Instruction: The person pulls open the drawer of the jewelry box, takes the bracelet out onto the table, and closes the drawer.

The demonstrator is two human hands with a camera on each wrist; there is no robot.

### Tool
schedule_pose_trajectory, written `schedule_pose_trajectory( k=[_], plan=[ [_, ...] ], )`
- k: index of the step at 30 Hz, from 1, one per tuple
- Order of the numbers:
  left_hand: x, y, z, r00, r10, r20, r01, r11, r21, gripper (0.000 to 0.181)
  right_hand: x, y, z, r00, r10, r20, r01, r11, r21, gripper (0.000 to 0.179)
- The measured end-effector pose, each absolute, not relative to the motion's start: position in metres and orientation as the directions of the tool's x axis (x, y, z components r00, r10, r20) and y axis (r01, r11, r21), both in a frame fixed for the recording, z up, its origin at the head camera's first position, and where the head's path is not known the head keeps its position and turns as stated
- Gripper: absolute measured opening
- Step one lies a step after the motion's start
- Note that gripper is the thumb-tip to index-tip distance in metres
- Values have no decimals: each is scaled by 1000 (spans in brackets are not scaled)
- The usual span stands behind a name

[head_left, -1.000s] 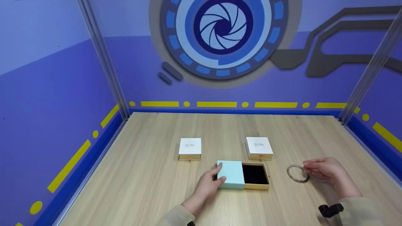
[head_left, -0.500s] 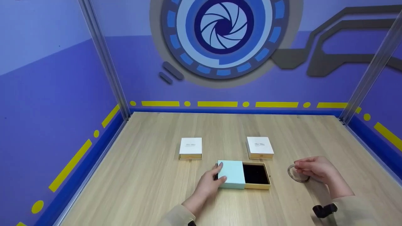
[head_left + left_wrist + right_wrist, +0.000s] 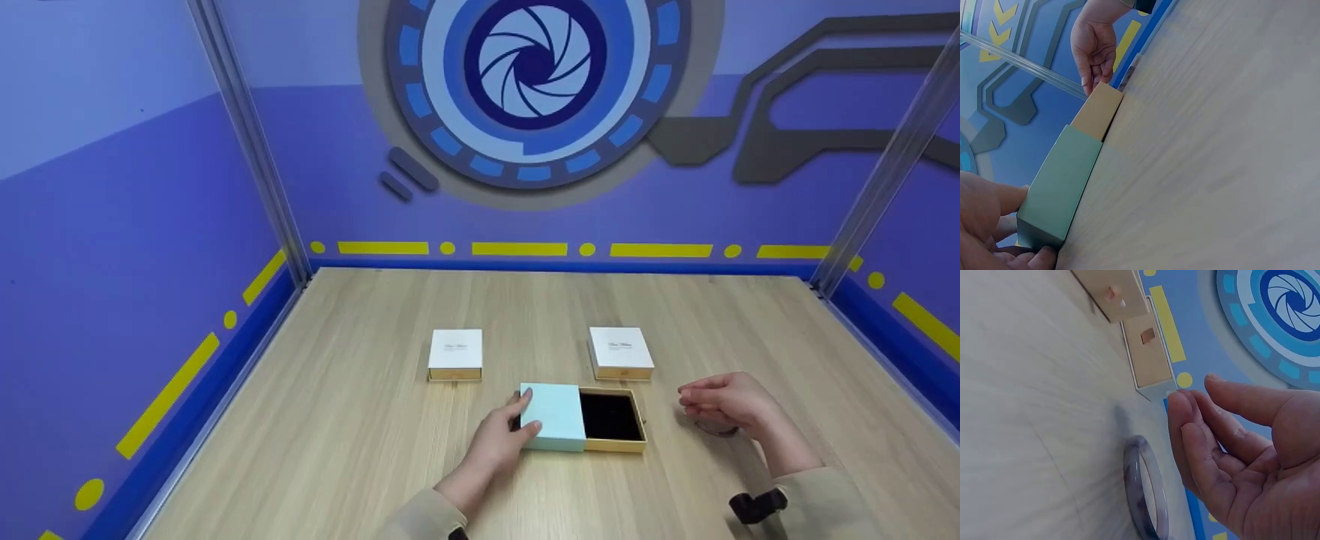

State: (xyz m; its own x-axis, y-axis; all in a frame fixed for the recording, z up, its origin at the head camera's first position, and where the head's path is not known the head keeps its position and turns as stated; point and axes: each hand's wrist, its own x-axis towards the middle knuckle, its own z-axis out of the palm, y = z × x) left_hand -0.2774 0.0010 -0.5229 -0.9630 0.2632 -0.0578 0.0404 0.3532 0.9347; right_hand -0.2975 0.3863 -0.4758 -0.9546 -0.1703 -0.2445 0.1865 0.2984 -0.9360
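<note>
- One hold: left hand gripping mint rectangular cardboard box
- Right hand empty, loosely curled
- Grey marbled bangle could skid toward counter's right edge if bumped

The left arm and the right arm are being held out forward, well apart. The left hand is being held low, with a grip being made by parted thumb and fingers. The right hand is being held raised, its fingers being loosely curled and pointed leftward, its thumb being stretched out near the fingertips.
</note>
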Motion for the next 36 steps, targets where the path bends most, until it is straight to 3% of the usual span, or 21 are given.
schedule_pose_trajectory(
  k=[10, 21, 36],
  plan=[
    [-277, 1, -523, -963, 265, -55, 44, 354, 934, 59, -299, 370, -480, -954, -180, -238, 173, 320, -932, 38],
    [-277, 1, -523, -965, 262, -23, 77, 366, 928, 58, -302, 359, -488, -935, -260, -240, 199, 174, -964, 29],
    [-277, 2, -522, -964, 258, -69, 24, 340, 940, 59, -303, 346, -498, -922, -294, -253, 200, 200, -959, 27]
  ],
)
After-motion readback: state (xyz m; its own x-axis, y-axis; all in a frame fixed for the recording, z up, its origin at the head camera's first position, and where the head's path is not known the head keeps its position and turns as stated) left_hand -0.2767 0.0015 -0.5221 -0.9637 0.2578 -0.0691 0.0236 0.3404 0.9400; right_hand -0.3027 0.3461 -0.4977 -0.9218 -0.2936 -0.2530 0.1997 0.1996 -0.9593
